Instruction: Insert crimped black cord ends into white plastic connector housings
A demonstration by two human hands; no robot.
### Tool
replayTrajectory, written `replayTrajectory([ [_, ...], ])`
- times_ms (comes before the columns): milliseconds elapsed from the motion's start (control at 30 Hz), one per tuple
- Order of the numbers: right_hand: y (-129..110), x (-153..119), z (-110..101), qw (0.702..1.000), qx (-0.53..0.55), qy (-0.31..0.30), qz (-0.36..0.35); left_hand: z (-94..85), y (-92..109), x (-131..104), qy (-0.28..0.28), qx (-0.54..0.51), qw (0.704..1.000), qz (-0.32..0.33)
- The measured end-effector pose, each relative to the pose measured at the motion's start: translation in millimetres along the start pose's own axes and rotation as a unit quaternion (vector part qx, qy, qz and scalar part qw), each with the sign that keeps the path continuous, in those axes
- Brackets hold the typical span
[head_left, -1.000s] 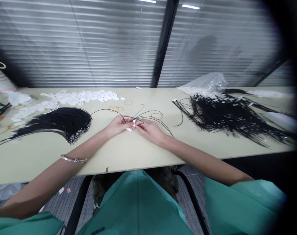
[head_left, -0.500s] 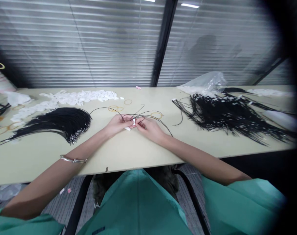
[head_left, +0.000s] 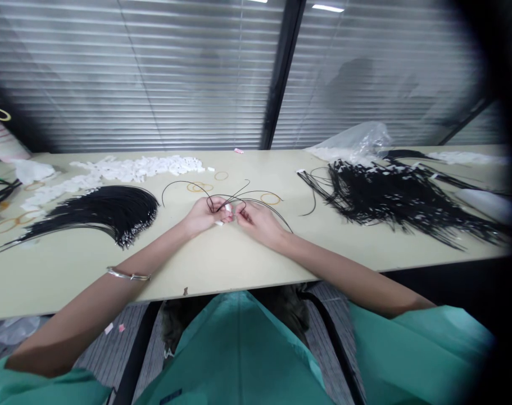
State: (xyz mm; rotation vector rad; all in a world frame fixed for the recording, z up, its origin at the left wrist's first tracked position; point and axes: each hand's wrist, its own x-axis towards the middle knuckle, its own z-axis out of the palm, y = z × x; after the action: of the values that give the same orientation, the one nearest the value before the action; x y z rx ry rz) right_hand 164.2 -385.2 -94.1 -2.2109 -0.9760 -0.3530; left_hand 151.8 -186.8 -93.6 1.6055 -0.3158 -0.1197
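Observation:
Near the middle of the table, my left hand (head_left: 205, 215) is closed on a small white connector (head_left: 228, 207), with several thin black wires (head_left: 256, 198) looping around the fingers. A second white piece (head_left: 219, 223) shows just under its fingertips. Close on the right, my right hand (head_left: 256, 220) has its thumb and fingers pinched together by the wires; what lies between them is too small to make out. A narrow gap parts the fingertips of the two hands.
A fan of black wires (head_left: 108, 211) lies at left, below scattered white connectors (head_left: 146, 166). Yellow rubber bands (head_left: 270, 198) lie behind the hands. At right are a tangled pile of black wires (head_left: 386, 197) and a clear plastic bag (head_left: 361, 142).
The fingertips of both hands have drawn slightly apart, and the white connector now sits at the left fingers. The wire at the left has sprung into a higher loop, off the fan.

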Motion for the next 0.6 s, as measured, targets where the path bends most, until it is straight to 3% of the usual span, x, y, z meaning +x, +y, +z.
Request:
replayTrajectory([
  [100, 0.6, -0.4, -1.5, 0.999, 0.025, 0.009, 0.026, -2.1, -0.1, 0.5, 0.035, -0.011, 0.999, -0.005],
  [267, 1.2, 1.2, -0.5, 0.996, 0.083, -0.021, 0.032, -2.5, 0.8, -0.1, 0.004, -0.018, 1.000, -0.014],
  [600, 3.2, 1.1, -0.8, 0.996, 0.082, -0.022, 0.027, -1.6, 0.9, -0.7, 0.013, -0.027, 0.999, -0.015],
])
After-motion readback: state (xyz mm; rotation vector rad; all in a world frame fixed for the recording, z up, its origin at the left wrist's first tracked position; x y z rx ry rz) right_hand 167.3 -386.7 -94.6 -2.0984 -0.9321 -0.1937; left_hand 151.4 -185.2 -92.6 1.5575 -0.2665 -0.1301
